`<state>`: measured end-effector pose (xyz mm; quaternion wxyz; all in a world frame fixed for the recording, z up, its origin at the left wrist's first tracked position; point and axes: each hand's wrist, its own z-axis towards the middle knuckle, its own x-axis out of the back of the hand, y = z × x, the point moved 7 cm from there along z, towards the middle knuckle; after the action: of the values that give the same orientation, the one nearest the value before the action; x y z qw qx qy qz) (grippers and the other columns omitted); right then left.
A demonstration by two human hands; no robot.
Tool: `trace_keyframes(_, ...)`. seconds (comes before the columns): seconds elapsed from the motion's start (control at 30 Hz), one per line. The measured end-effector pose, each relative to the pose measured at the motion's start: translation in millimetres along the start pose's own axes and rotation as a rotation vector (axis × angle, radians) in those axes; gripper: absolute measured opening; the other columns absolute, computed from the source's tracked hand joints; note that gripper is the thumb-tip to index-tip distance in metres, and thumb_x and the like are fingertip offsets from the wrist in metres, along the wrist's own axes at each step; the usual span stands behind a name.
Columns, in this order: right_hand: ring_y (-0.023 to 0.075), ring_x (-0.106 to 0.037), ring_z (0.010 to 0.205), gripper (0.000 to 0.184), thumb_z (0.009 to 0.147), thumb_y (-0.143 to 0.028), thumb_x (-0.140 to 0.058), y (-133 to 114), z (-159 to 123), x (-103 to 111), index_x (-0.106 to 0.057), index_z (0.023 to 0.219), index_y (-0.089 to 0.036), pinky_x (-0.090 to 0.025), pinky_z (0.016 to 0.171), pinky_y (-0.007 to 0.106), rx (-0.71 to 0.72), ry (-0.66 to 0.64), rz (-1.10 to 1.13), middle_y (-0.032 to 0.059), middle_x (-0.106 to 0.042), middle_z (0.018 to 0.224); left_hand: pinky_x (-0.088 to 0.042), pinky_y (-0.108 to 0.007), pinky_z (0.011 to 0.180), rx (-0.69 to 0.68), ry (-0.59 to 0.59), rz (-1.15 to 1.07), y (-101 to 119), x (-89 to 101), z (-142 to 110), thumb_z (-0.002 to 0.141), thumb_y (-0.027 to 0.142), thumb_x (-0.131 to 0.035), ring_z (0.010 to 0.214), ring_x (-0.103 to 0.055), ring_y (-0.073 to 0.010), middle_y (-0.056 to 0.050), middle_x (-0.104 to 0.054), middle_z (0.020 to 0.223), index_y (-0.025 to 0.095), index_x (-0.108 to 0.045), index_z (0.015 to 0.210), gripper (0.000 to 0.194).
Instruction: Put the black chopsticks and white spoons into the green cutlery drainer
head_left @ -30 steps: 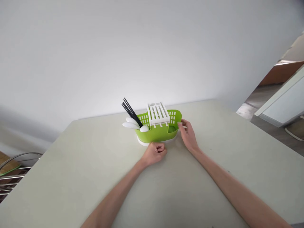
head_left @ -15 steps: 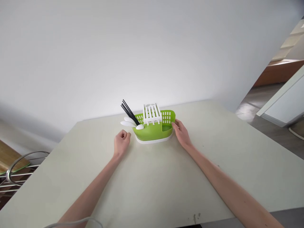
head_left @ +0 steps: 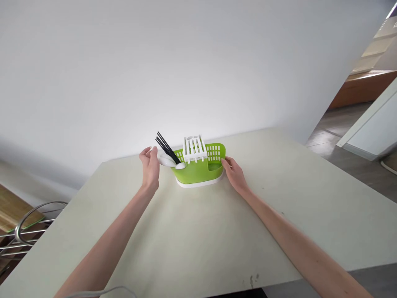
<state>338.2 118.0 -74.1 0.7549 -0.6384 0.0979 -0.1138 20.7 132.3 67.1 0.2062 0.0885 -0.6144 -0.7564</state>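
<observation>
A green cutlery holder (head_left: 197, 174) on a white base stands on the table, with a white slatted rack (head_left: 194, 147) across its middle. Black chopsticks (head_left: 167, 147) lean out of its left compartment beside several white spoons (head_left: 167, 160). At the holder's right end, my right hand (head_left: 235, 174) is closed on the rim, thumb to the front and fingers partly hidden behind. My left hand (head_left: 150, 167) is raised just left of the spoons, its thumb and fingers apart, and I see nothing held in it.
The pale table (head_left: 198, 231) meets a grey-white wall (head_left: 192, 74) behind the holder. A metal wire rack (head_left: 23, 231) with a wooden board (head_left: 15, 207) stands off the left edge. A grey cable (head_left: 105, 291) crosses near my left forearm.
My left hand has moved from in front of the holder, leftward and up beside the spoons, and its fist has opened. My right hand has stayed at the holder's right end.
</observation>
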Motion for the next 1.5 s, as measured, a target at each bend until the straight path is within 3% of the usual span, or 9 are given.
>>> trace_keyframes(0.2,0.0277,-0.066,0.121,0.050,0.096,-0.062,-0.056,-3.3,-1.3,-1.7,-0.067,0.127,-0.023,-0.051,0.098,0.041,-0.007,-0.012,0.003,0.0106,-0.071,0.138,-0.049,-0.040,0.108,0.097,-0.001,-0.114,1.8,-11.4,37.6,0.098,0.058,-0.059,0.127,-0.064,-0.0247,-0.015,-0.066,0.135,0.024,-0.048,0.119,0.041)
trace_keyframes(0.43,0.0285,-0.067,0.119,0.051,0.095,-0.063,-0.055,-4.1,-1.8,-2.0,-0.069,0.126,-0.024,-0.052,0.097,0.042,0.001,-0.011,-0.001,0.0100,-0.073,0.133,-0.056,-0.037,0.094,0.176,-0.116,-0.110,12.2,-34.0,47.1,0.099,0.048,-0.062,0.105,-0.072,-0.0218,-0.012,-0.077,0.110,0.020,-0.058,0.106,0.030)
trace_keyframes(0.7,0.0284,-0.067,0.119,0.054,0.095,-0.066,-0.055,-1.9,-1.5,-1.6,-0.069,0.127,-0.024,-0.052,0.096,0.041,-0.016,-0.011,-0.011,0.0105,-0.071,0.137,-0.054,-0.041,0.105,0.006,-0.261,0.031,21.8,-39.0,50.6,0.085,0.045,-0.080,0.109,-0.071,-0.0242,-0.013,-0.079,0.106,0.016,-0.075,0.096,0.031)
trace_keyframes(0.87,0.0287,-0.067,0.118,0.053,0.095,-0.065,-0.055,-4.0,-3.4,-2.2,-0.069,0.127,-0.024,-0.053,0.095,0.041,-0.028,-0.021,-0.003,0.0103,-0.072,0.135,-0.061,-0.044,0.100,-0.040,-0.279,-0.092,27.4,-37.3,43.5,0.084,0.041,-0.083,0.096,-0.077,-0.0249,-0.015,-0.079,0.103,0.012,-0.076,0.095,0.032)
trace_keyframes(1.03,0.0286,-0.068,0.118,0.051,0.095,-0.063,-0.056,-7.8,-4.6,-2.1,-0.070,0.125,-0.024,-0.052,0.096,0.041,-0.019,-0.020,-0.004,0.0104,-0.073,0.132,-0.063,-0.043,0.097,-0.084,-0.258,-0.113,37.5,-35.3,39.8,0.084,0.043,-0.081,0.097,-0.078,-0.0257,-0.014,-0.080,0.102,0.012,-0.076,0.099,0.035)
trace_keyframes(1.3,0.0280,-0.067,0.118,0.050,0.095,-0.063,-0.055,-6.0,-3.5,-2.7,-0.069,0.124,-0.025,-0.052,0.096,0.041,-0.026,-0.026,-0.006,0.0094,-0.073,0.133,-0.063,-0.041,0.097,-0.286,-0.122,-0.254,76.8,-16.2,52.9,0.086,0.045,-0.081,0.096,-0.079,-0.0232,-0.010,-0.078,0.100,0.013,-0.072,0.097,0.035)
trace_keyframes(1.5,0.0278,-0.068,0.116,0.049,0.095,-0.063,-0.055,-4.0,-2.3,-1.8,-0.070,0.123,-0.026,-0.053,0.095,0.040,-0.032,-0.014,-0.012,0.0084,-0.073,0.132,-0.056,-0.039,0.109,-0.263,-0.008,-0.500,99.8,23.7,80.9,0.105,0.027,-0.062,0.101,-0.076,-0.0138,-0.004,-0.074,0.107,0.013,-0.062,0.108,0.014)
